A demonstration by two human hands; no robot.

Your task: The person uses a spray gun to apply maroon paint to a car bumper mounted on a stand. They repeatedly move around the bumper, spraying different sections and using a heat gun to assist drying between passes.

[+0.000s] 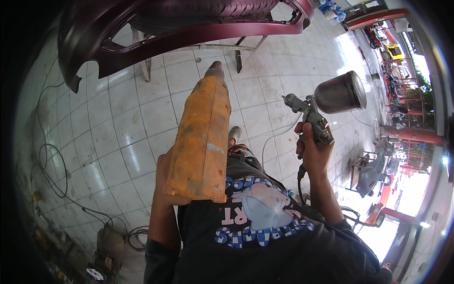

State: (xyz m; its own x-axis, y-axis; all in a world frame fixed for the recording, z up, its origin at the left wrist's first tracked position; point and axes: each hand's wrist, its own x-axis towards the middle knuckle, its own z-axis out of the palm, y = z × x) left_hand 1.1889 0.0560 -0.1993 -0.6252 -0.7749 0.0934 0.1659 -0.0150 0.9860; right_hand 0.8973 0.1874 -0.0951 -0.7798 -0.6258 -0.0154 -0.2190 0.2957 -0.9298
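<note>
A scuffed orange heat gun (202,142) is in my left hand (163,166), its dark nozzle pointing ahead. The gun's body hides the handle and most of my fingers. My right hand (314,144) is closed round the grip of a metal spray gun (307,113). The spray gun lies tilted, with its grey cup (338,93) out to the right and its nozzle turned left. A hose (301,180) hangs from the bottom of its grip. Ahead, a dark purple-red car bumper (198,40) rests on a stand (238,60), apart from both tools.
Pale tiles (118,113) cover the floor. Along the left run loose black cables (61,187). At the lower left stands a dusty machine (111,241) beside coiled hose. A grey panel on a rack (371,173) and red posts (410,134) are off to the right.
</note>
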